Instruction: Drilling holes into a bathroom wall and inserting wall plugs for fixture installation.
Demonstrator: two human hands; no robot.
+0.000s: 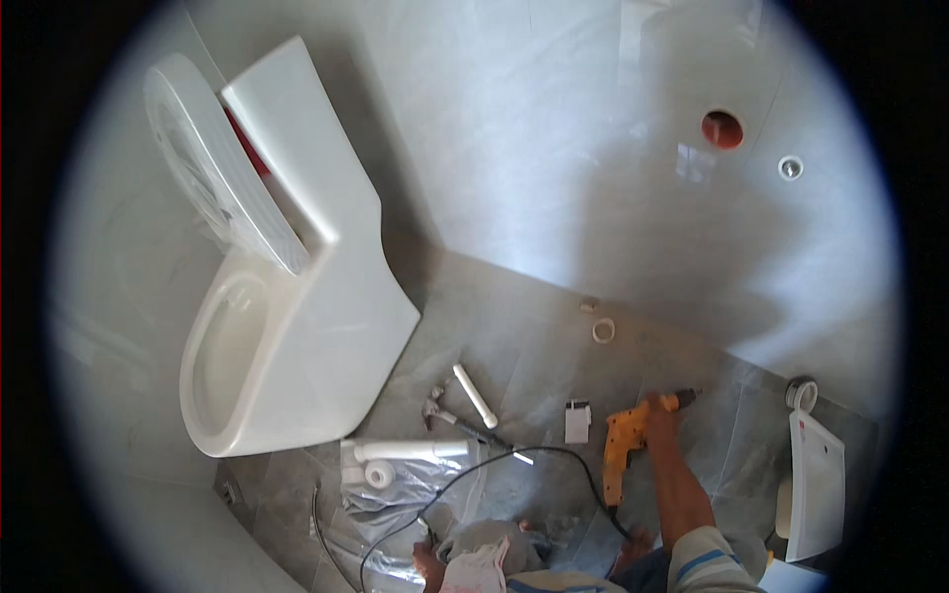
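My right hand [659,420] is wrapped round the front of a yellow corded power drill [620,445], which lies low over the tiled floor. Its dark chuck [687,397] points right. My left hand [428,565] is at the lower edge, its fingers closed around something small and dark that I cannot make out. A black cord [494,460] loops from the drill's handle across the floor toward my left side. Left of the drill lie a small white box [577,423], a hammer [465,425] and a short white tube [475,397].
A white toilet [336,326] with its wrapped lid raised stands at the left. White pipe fittings [410,451] lie on clear plastic. A white ring [603,330] sits near the wall, which has a round red-lined hole [723,129]. A white tank-like panel [817,484] stands right.
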